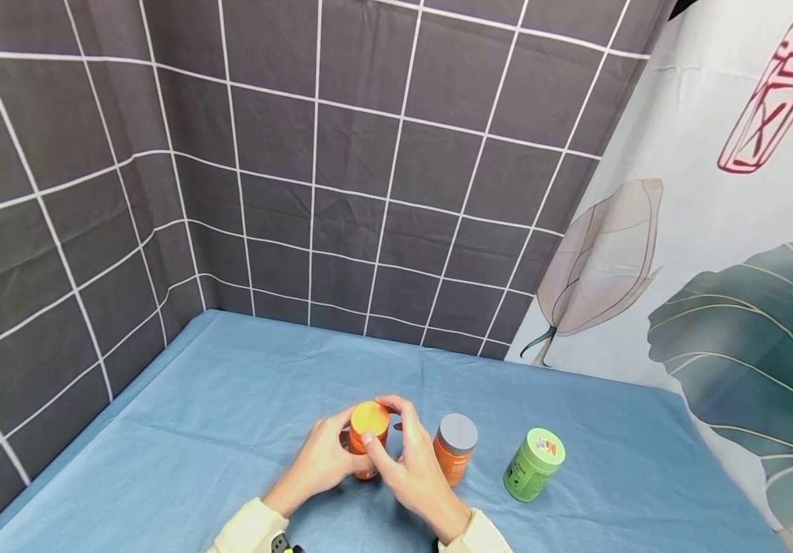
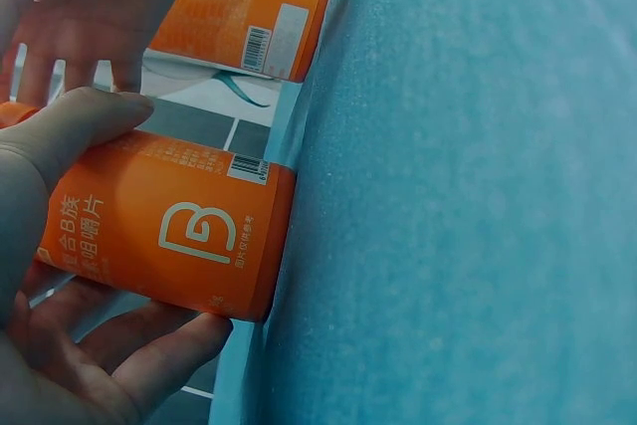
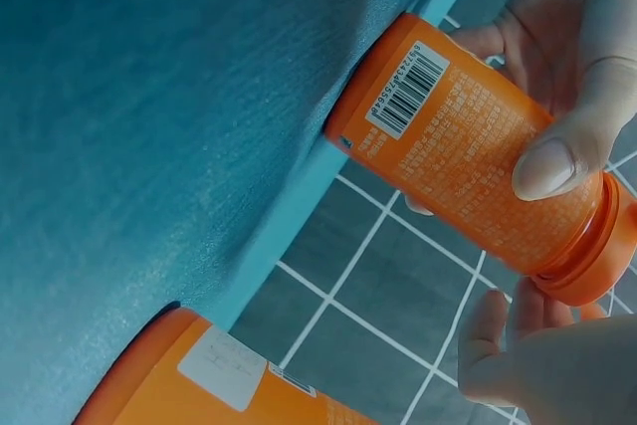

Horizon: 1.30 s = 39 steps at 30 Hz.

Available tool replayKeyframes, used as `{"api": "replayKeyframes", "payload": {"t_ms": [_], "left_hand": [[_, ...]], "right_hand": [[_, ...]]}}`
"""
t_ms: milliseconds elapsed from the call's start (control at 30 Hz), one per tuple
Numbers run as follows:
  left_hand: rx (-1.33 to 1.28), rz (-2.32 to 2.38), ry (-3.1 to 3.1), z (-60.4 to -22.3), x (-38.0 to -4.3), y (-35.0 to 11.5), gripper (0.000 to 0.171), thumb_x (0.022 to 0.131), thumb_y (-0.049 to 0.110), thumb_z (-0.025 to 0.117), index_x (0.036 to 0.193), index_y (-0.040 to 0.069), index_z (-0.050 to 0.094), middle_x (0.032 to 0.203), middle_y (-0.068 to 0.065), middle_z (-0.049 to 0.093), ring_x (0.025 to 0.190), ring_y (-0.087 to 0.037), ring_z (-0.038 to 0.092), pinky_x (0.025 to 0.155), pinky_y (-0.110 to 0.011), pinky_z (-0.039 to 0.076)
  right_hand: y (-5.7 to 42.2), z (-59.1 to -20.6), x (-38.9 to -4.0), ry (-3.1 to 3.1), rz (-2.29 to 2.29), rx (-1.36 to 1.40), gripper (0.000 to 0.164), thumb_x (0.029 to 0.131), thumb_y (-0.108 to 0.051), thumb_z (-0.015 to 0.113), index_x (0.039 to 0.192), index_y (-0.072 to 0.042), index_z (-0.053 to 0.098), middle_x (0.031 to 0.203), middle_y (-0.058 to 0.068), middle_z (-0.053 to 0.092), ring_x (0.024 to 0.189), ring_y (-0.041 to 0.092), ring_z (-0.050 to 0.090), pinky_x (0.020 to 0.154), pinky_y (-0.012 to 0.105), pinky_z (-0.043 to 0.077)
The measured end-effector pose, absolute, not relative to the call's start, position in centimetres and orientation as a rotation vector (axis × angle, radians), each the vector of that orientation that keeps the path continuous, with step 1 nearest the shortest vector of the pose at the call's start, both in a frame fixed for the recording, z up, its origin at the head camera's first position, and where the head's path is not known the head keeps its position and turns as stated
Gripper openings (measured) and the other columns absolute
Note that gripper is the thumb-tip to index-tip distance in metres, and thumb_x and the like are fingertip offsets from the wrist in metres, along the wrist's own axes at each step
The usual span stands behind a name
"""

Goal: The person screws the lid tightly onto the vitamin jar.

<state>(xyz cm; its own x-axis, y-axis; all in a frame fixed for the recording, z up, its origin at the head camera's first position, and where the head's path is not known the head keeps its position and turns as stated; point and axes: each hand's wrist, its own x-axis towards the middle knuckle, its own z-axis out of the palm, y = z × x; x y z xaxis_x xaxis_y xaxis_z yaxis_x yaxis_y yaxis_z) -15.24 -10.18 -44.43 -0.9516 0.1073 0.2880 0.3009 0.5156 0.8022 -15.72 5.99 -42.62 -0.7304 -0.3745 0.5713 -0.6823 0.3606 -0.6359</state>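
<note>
Soft, even light falls across the blue tabletop [image 1: 147,461] in the head view, brightest on the white hanging [image 1: 687,100] at right, duller on the dark grid cloth [image 1: 265,200] at left. Both wrist views run dimmer and bluish, with shaded fingers [image 2: 169,360] in the left one. Close tabletop blurs there; print on the held orange bottle [image 3: 463,151] stays legible.

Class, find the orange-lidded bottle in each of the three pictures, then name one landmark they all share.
Head: the orange-lidded bottle is below centre, between the left hand and right hand.
Left wrist: the orange-lidded bottle lies sideways in the picture, left of centre.
Right wrist: the orange-lidded bottle slants down across the right half.
Shared landmark: the blue cloth beneath it.
</note>
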Motion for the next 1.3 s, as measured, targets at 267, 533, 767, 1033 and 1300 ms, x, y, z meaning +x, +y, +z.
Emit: {"api": "replayKeyframes", "payload": {"t_ms": [267,533,767,1033,1300], "left_hand": [[-0.345,-1.392,-2.562,-44.53,-15.25,-10.20,0.065,0.063,0.041,0.080,0.120,0.019,0.058,0.096,0.012,0.063,0.082,-0.006,0.055,0.075,-0.028,0.045],[-0.342,-1.399,-2.577,-44.59,-15.26,-10.25,0.066,0.064,0.042,0.079,0.121,0.018,0.057,0.098,0.011,0.063,0.084,-0.007,0.056,0.078,-0.030,0.045],[-0.330,-1.384,-2.590,-44.63,-15.26,-10.17,0.065,0.063,0.039,0.080,0.121,0.018,0.057,0.094,0.012,0.063,0.082,-0.007,0.055,0.075,-0.028,0.045],[-0.336,-1.389,-2.571,-44.60,-15.33,-10.21,0.066,0.062,0.040,0.080,0.121,0.019,0.057,0.098,0.011,0.064,0.086,-0.005,0.057,0.078,-0.028,0.046],[-0.334,-1.402,-2.587,-44.54,-15.27,-10.20,0.065,0.063,0.041,0.080,0.120,0.019,0.057,0.098,0.010,0.064,0.085,-0.007,0.056,0.077,-0.028,0.046]], "right_hand": [[5.98,-42.58,-15.60,-2.330,1.294,0.881,0.046,0.087,-0.037,0.060,0.126,-0.022,0.041,0.120,-0.004,0.051,0.102,0.009,0.050,0.082,0.032,0.042],[5.84,-42.47,-15.53,-2.371,1.323,0.827,0.047,0.085,-0.041,0.061,0.124,-0.022,0.041,0.118,-0.008,0.050,0.100,0.007,0.048,0.083,0.032,0.042],[5.82,-42.48,-15.51,-2.360,1.344,0.837,0.047,0.088,-0.038,0.058,0.127,-0.024,0.037,0.123,-0.003,0.048,0.108,0.009,0.047,0.086,0.035,0.040],[6.05,-42.69,-15.66,-2.279,1.326,0.972,0.044,0.091,-0.025,0.055,0.131,-0.019,0.038,0.124,0.000,0.049,0.110,0.013,0.048,0.087,0.035,0.039],[6.00,-42.65,-15.70,-2.289,1.308,0.959,0.043,0.090,-0.028,0.057,0.127,-0.013,0.042,0.122,-0.001,0.050,0.107,0.013,0.048,0.084,0.033,0.041]]}}
